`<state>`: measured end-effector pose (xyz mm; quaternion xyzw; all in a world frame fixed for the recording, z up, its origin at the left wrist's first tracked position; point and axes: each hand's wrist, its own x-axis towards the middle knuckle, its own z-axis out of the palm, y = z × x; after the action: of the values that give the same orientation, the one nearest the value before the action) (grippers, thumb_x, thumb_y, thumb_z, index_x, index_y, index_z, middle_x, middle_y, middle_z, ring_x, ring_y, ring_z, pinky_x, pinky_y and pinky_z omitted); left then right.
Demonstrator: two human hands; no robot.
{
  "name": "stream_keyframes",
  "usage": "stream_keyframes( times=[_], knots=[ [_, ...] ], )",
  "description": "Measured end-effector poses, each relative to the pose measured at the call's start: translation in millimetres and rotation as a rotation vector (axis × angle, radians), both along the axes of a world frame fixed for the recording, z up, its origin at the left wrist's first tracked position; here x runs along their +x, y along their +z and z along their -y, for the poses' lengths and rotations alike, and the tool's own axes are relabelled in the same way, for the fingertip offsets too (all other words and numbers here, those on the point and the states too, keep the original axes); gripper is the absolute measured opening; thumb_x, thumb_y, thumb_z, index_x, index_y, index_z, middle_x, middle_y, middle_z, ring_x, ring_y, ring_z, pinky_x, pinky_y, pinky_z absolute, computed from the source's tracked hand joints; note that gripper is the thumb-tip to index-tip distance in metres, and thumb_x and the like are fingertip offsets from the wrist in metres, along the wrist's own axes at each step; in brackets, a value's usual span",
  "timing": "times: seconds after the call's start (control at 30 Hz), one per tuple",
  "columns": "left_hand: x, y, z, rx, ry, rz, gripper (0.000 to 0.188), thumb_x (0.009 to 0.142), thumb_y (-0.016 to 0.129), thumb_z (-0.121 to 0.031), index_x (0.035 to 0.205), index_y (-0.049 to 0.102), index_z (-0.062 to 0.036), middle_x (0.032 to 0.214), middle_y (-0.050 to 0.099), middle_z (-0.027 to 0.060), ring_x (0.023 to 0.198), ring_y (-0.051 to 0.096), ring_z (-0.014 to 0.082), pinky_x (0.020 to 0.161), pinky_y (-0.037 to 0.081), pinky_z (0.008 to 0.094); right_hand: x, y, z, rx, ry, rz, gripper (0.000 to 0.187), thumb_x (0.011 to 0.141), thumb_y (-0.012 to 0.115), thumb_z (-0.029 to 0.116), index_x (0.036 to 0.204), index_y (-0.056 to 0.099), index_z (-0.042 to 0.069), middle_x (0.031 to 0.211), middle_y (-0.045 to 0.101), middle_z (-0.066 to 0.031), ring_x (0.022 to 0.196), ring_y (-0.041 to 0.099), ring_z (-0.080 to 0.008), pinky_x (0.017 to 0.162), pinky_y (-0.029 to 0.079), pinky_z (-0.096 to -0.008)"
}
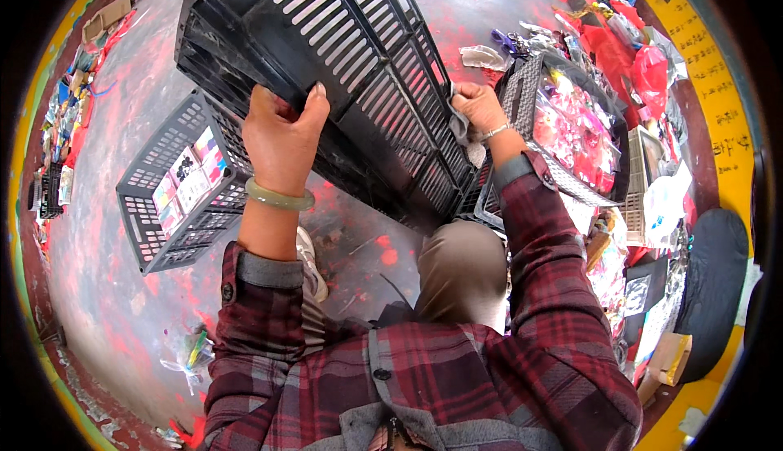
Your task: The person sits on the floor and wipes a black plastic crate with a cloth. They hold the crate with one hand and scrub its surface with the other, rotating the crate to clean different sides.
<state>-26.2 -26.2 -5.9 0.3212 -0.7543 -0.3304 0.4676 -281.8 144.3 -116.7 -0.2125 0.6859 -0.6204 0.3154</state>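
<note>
A big black plastic crate (253, 31) with slotted sides is held up, tilted, in front of me. My left hand (285, 129) is closed round its near edge, the thumb lying along the outside and the other fingers partly hidden. On the crate's right edge, my right hand (481, 108) pinches a grey cloth (458, 123) and presses it against the plastic. Part of that cloth hangs below my fingers. Beneath my left wrist stands a smaller dark grey slotted crate (134, 194) on the floor, holding several colourful printed packs (192, 182).
To my right a grey woven basket (522, 96) holds pink and white packaged goods. A cream crate (636, 198), a black oval item (714, 288) and a cardboard box (670, 357) stand beyond it. Piled goods line the left wall. A clear plastic bag (194, 353) lies on the red-spotted floor.
</note>
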Motion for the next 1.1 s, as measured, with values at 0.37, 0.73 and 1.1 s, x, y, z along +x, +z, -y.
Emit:
stream_keyframes(
  times=[0.37, 0.73, 1.1],
  knots=[
    [0.0, 0.0, -9.4, 0.037, -0.116, -0.037, 0.028, 0.071, 0.075, -0.018, 0.079, 0.055, -0.001, 0.061, 0.057, 0.0034, 0.051, 0.05, 0.0105, 0.049, 0.043, 0.0261, 6.3, -25.9, -35.4, 0.093, -0.012, -0.195, 0.02, 0.085, 0.058, 0.006, 0.102, 0.067, 0.0, 0.08, 0.064, 0.0007, 0.068, 0.055, -0.0064, 0.063, 0.047, -0.0224],
    [0.0, 1.7, 13.4, 0.066, -0.032, 0.002, 0.033, 0.07, 0.075, -0.024, 0.078, 0.055, 0.0004, 0.059, 0.055, 0.0057, 0.049, 0.051, 0.0157, 0.048, 0.043, 0.0298, 49.2, 102.5, 65.5, -0.503, -0.23, -0.701, 0.018, 0.086, 0.061, 0.008, 0.103, 0.066, 0.003, 0.091, 0.067, -0.0061, 0.083, 0.061, -0.0138, 0.076, 0.048, -0.0251],
    [3.0, 5.1, 21.7, 0.035, 0.023, 0.058, 0.04, 0.068, 0.076, -0.03, 0.072, 0.051, 0.0007, 0.059, 0.057, 0.014, 0.054, 0.058, 0.032, 0.052, 0.047, 0.0383, 91.3, 92.1, 124.0, -0.178, -0.251, -0.984, 0.018, 0.076, 0.066, 0.002, 0.093, 0.061, 0.006, 0.083, 0.061, -0.0038, 0.072, 0.056, -0.0107, 0.068, 0.047, -0.0248]
  ],
)
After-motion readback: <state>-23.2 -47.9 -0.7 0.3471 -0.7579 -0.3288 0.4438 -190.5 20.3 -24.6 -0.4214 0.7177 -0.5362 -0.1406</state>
